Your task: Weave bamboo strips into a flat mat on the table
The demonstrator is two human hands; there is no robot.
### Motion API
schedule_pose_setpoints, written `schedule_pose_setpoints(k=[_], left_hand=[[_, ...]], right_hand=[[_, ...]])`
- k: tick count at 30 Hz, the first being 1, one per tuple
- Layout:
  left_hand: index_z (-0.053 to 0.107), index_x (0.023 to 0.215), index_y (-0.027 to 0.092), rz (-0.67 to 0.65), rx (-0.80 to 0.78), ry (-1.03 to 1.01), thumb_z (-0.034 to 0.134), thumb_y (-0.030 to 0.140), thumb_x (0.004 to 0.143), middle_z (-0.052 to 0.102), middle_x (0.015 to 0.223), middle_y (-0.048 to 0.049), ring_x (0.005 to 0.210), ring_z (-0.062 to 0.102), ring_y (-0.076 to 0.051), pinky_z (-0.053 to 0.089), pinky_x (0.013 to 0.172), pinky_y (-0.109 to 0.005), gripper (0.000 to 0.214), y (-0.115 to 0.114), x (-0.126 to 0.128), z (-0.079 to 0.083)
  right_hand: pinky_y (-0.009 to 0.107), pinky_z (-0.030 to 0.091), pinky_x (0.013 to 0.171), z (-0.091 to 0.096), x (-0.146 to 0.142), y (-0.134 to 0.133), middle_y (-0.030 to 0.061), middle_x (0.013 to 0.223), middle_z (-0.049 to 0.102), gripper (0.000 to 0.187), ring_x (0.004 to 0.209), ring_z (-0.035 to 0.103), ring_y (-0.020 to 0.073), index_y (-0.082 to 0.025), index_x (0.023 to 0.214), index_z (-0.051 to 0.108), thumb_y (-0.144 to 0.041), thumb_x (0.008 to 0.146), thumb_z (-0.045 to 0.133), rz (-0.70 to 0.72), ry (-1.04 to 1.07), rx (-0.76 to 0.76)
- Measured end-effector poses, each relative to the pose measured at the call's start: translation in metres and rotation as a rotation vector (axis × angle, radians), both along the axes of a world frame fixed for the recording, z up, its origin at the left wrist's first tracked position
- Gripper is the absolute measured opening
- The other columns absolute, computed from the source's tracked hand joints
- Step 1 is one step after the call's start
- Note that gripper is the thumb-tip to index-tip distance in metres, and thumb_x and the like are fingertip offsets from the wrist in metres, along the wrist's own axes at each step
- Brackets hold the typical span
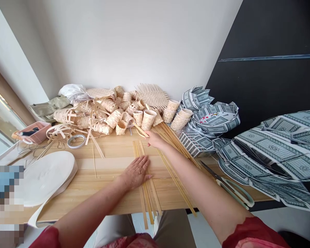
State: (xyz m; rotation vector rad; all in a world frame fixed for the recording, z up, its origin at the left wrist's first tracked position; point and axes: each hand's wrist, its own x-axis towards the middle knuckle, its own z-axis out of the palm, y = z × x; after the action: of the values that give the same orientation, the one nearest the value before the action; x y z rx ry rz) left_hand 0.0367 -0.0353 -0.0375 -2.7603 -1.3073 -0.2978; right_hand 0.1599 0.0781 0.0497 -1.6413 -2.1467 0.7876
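My left hand (136,172) lies flat, fingers stretched out, over a row of narrow bamboo strips (147,197) set side by side on the wooden table (113,165). The strips' lower ends stick out past the front edge. Farther forward, my right hand (154,140) is closed on a pale, bent bamboo strip (140,130). Its far end reaches toward the small woven baskets. Under and beside my right forearm runs a bundle of long bamboo strips (174,139). Close ahead of that hand stands a woven cup (148,120).
Woven pieces (113,119) are heaped at the back. Scissors (228,186) lie right, near baskets of folded playing cards (271,148). On the left are a large white tape roll (46,179), a small tape roll (76,141) and a pink basket (36,132). A blurred patch covers the far left edge.
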Motion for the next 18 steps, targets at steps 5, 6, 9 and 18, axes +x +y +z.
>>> schedule_pose_setpoints(k=[5,6,9,18], left_hand=[[0.037,0.130,0.007,0.005,0.014,0.019,0.029,0.051,0.088,0.033,0.138,-0.0175,0.129,0.030,-0.025,0.029,0.105,-0.038,0.061,0.000,-0.001,0.001],[0.037,0.130,0.007,0.002,0.019,0.025,0.029,0.051,0.088,0.034,0.138,-0.0174,0.129,0.030,-0.025,0.029,0.105,-0.038,0.061,0.000,-0.001,0.002],[0.037,0.130,0.006,0.001,0.032,0.034,0.029,0.050,0.088,0.035,0.137,-0.0181,0.128,0.031,-0.026,0.030,0.105,-0.037,0.061,0.000,-0.001,0.003],[0.036,0.130,0.003,-0.026,-0.006,0.026,0.028,0.048,0.089,0.035,0.137,-0.0202,0.129,0.030,-0.027,0.029,0.105,-0.040,0.061,0.002,-0.002,0.005]], right_hand=[[0.023,0.036,0.058,0.037,0.033,-0.050,0.0027,0.074,0.059,0.020,0.069,0.052,0.0169,-0.016,0.097,0.059,-0.017,0.081,0.047,-0.022,-0.008,0.184],[0.023,0.036,0.058,0.040,0.040,-0.063,0.0025,0.074,0.058,0.021,0.070,0.052,0.0170,-0.016,0.097,0.060,-0.018,0.081,0.047,-0.015,-0.003,0.209],[0.022,0.035,0.053,0.039,0.056,-0.093,-0.0004,0.067,0.055,0.022,0.059,0.050,0.0138,-0.016,0.098,0.058,-0.021,0.083,0.043,0.043,0.031,0.232],[0.022,0.033,0.060,0.034,0.052,-0.116,0.0026,0.070,0.055,0.015,0.067,0.050,0.0144,-0.016,0.074,0.054,-0.013,0.082,0.042,0.125,-0.096,0.185]])
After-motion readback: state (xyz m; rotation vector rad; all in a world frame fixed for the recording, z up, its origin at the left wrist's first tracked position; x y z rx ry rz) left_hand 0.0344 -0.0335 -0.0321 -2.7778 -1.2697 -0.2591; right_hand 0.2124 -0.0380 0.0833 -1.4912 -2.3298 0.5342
